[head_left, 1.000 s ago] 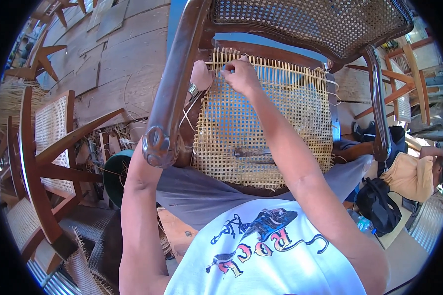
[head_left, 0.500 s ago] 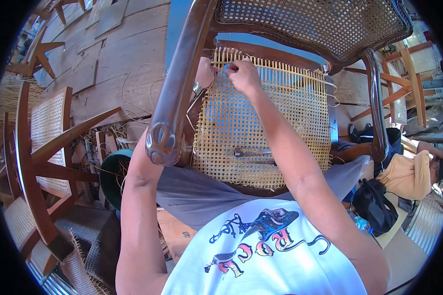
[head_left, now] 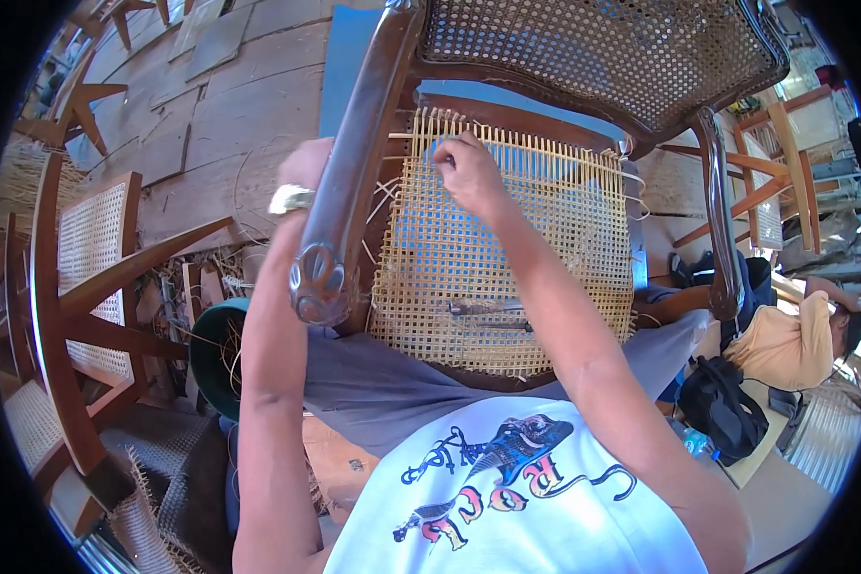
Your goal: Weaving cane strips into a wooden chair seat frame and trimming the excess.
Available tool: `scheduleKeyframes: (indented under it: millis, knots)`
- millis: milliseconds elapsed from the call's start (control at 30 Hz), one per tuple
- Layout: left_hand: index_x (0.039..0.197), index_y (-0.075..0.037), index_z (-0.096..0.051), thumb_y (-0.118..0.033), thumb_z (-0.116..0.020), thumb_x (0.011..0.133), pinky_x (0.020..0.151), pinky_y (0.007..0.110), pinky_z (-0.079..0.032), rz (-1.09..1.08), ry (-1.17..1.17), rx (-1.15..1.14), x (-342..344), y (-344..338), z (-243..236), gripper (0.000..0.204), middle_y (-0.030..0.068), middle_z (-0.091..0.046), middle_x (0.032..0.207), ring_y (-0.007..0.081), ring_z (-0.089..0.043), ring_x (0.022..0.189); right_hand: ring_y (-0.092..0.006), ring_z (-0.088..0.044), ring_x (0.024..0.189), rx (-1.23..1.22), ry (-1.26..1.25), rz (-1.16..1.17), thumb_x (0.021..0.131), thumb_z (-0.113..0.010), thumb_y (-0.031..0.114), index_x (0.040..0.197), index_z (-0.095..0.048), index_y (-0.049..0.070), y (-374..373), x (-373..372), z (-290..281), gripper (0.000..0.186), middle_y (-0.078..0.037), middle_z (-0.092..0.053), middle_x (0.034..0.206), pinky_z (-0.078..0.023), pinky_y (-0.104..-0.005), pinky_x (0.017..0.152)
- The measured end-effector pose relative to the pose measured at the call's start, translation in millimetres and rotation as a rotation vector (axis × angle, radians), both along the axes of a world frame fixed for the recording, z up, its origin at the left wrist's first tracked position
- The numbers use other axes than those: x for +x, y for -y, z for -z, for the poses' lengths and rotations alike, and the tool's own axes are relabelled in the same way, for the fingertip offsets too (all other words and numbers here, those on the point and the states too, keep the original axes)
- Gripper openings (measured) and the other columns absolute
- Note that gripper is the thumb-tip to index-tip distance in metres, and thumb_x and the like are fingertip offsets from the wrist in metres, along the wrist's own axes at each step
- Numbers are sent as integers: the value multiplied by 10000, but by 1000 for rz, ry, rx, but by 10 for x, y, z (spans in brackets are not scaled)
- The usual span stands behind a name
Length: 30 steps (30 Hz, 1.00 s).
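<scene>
A dark wooden armchair lies before me, with a half-woven pale cane seat and a finished cane back. My right hand is at the seat's upper left, fingers curled together over the strands; what they hold is hidden. My left hand, below which is a pale watch, is outside the left armrest, partly behind it and blurred, so its fingers are unclear. Loose strips cross between armrest and weave. A narrow metal tool rests on the seat, partly behind my right forearm.
Wooden chairs with cane panels stand at left, beside a green bucket. More chairs are at upper right. A person in a tan top is at right, near a black bag. Worn boards form the floor.
My left hand has moved leftward, out from the weave to beyond the armrest. My right hand has shifted slightly downward, staying curled at the upper strands.
</scene>
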<state>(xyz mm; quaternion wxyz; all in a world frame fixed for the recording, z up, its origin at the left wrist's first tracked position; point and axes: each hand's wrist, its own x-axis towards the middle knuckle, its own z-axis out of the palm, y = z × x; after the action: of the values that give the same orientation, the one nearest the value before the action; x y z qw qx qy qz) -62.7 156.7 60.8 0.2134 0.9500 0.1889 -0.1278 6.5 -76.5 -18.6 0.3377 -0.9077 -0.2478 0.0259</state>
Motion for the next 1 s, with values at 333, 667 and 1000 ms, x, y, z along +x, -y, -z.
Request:
scheduleKeyframes:
  millis: [333, 667, 1000]
  knots:
    - [845, -26, -674, -423, -634, 900, 576, 320, -494, -529, 419, -292, -410, -1016, 155, 403, 65, -670, 683, 117, -607, 582, -254, -632, 857, 113, 96, -170, 866, -657, 159, 1012, -705, 62, -486, -31, -83, 182, -102, -603, 933, -522, -367, 792]
    - [1007, -118, -667, -268, -620, 868, 614, 383, -502, -51, 566, -427, -54, -478, 674, 210, 160, -683, 800, 355, -671, 743, -303, -642, 846, 87, -19, -45, 895, -621, 147, 907, -621, 41, -806, -169, -77, 107, -124, -631, 904, -515, -392, 797]
    - [972, -176, -659, -406, -617, 832, 740, 461, -394, 122, 648, 143, 213, -393, 1607, 273, 88, -699, 914, 272, -681, 815, -121, -651, 841, 888, -654, 158, 916, -644, 77, 1023, -656, 38, -661, 43, -31, 113, -36, -682, 921, -515, -279, 802]
